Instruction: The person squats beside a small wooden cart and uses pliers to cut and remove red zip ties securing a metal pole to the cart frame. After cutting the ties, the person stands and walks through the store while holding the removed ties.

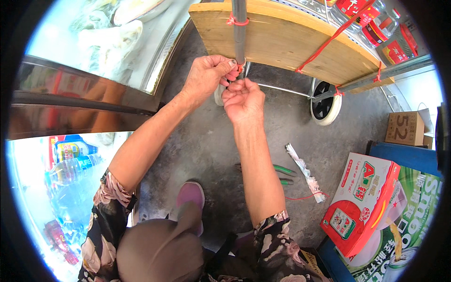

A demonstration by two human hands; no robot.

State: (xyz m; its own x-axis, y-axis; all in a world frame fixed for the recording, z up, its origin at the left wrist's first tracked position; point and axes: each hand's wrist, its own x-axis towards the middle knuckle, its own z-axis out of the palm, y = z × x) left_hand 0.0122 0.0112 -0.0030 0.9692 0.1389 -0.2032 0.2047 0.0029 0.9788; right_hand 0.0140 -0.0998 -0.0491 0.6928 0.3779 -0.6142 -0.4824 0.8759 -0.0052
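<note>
Where the hands meet, head view: red tie at lower end of grey pole, near lower edge of wooden board.
Left hand: just left of tie, thumb and fingers drawn together; can't tell if pinching it.
Right hand: just below tie, fingertips bunched; anything pinched too small to tell.
Wheel: right of both hands, well apart.

Forearms stretch forward, left hand pinching, right hand just beside it, palm up, fingers curled.
</note>
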